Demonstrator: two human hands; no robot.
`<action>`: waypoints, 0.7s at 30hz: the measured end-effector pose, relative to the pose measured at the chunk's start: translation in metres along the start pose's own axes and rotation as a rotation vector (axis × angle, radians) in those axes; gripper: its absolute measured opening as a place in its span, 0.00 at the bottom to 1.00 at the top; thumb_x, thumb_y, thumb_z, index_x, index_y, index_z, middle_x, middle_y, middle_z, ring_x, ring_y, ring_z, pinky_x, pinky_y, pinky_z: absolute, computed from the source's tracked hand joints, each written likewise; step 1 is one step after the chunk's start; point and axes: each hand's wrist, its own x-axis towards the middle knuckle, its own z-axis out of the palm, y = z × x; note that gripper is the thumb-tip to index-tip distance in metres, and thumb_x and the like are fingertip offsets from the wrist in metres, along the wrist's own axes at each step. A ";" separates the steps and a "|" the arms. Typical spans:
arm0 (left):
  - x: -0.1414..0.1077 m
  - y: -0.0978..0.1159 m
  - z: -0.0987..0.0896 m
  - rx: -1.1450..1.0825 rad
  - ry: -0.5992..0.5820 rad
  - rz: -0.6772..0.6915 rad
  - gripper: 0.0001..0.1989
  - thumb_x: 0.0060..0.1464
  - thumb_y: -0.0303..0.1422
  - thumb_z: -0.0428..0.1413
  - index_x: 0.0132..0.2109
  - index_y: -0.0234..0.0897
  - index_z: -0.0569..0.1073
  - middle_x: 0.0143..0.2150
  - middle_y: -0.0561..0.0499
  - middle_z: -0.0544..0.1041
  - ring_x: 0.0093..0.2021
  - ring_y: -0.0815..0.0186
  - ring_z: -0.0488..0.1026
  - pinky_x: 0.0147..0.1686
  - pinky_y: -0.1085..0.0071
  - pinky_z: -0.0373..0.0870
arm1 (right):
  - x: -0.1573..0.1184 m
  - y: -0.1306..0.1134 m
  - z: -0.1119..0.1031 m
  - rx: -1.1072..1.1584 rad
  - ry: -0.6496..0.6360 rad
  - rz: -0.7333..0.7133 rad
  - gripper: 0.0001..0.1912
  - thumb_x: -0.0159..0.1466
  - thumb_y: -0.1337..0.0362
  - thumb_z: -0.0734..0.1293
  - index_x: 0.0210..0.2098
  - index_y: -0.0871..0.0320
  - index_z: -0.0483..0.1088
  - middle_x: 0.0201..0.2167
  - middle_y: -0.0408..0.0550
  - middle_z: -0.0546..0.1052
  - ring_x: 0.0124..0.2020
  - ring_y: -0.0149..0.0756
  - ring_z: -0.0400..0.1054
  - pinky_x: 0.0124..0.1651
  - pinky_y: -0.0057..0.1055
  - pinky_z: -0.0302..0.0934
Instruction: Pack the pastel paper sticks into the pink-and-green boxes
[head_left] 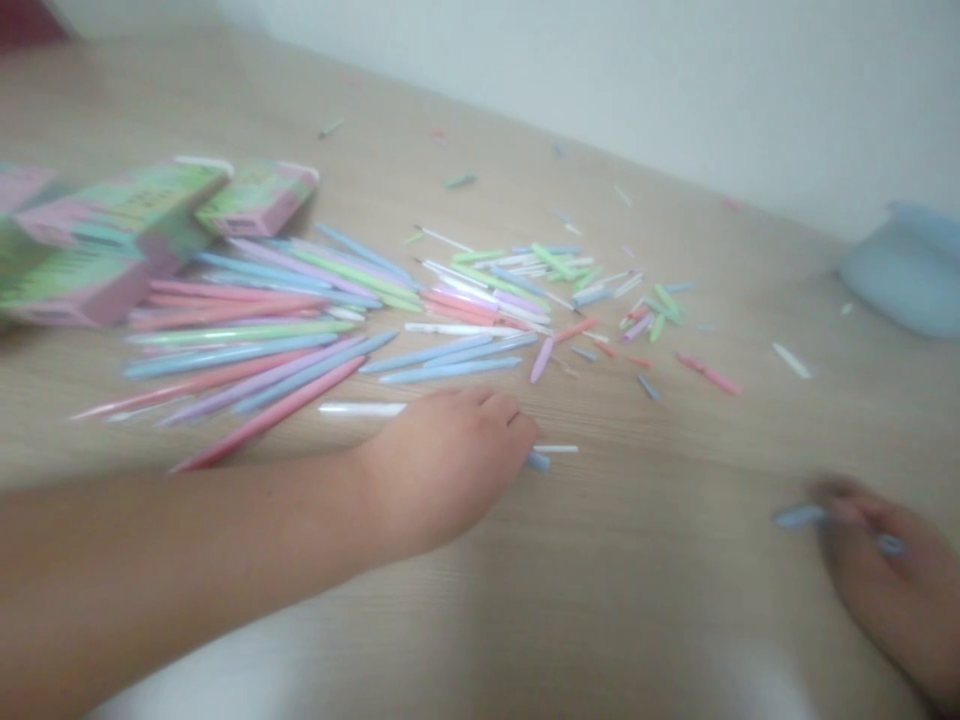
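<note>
My left hand (454, 465) reaches over the table's middle, palm down, its fingers curled together. From beneath its fingertips pokes the end of a blue pen part (538, 461), which those fingers seem to grip. Beside them a thin white stick (559, 449) shows. A clear white pen barrel (360, 409) lies partly hidden behind this hand. At the right edge, my right hand (892, 580) is closed round a blue pen barrel (801, 516), with one end jutting left and another bluish end showing near the thumb. Motion blur hides finer detail there.
A spread of pastel pen barrels (255, 340) lies at the left. Beyond my left hand are small pen parts and refills (525, 275). Green and pink boxes (112, 240) stand at the far left. A pale blue pouch-like thing (911, 270) rests by the wall (675, 90).
</note>
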 end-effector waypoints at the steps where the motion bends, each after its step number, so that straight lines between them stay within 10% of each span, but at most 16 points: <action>1: 0.001 0.000 0.000 0.006 -0.006 0.002 0.03 0.62 0.26 0.58 0.41 0.38 0.75 0.39 0.47 0.77 0.39 0.53 0.77 0.36 0.57 0.74 | 0.004 -0.006 0.003 -0.009 0.012 0.082 0.12 0.73 0.51 0.60 0.52 0.24 0.67 0.39 0.51 0.78 0.52 0.70 0.75 0.37 0.60 0.70; 4: 0.002 0.001 -0.002 0.019 -0.018 0.011 0.02 0.63 0.26 0.58 0.41 0.37 0.75 0.39 0.46 0.77 0.39 0.54 0.77 0.37 0.59 0.74 | 0.029 -0.043 0.011 0.048 -0.007 0.207 0.10 0.72 0.49 0.60 0.35 0.40 0.68 0.38 0.52 0.78 0.47 0.69 0.77 0.43 0.59 0.69; 9: 0.003 0.003 -0.005 0.016 -0.069 0.061 0.04 0.62 0.24 0.57 0.40 0.36 0.74 0.38 0.45 0.77 0.40 0.52 0.77 0.38 0.57 0.75 | 0.095 -0.102 0.042 0.116 -0.013 0.109 0.12 0.71 0.52 0.58 0.35 0.51 0.65 0.35 0.54 0.77 0.39 0.54 0.74 0.44 0.50 0.68; 21: 0.003 0.007 -0.005 -0.016 0.037 0.062 0.02 0.65 0.27 0.56 0.41 0.37 0.71 0.38 0.46 0.77 0.37 0.53 0.78 0.35 0.57 0.77 | 0.196 -0.261 0.108 0.496 -0.053 -0.393 0.09 0.72 0.64 0.59 0.34 0.50 0.63 0.37 0.49 0.78 0.41 0.45 0.72 0.50 0.44 0.67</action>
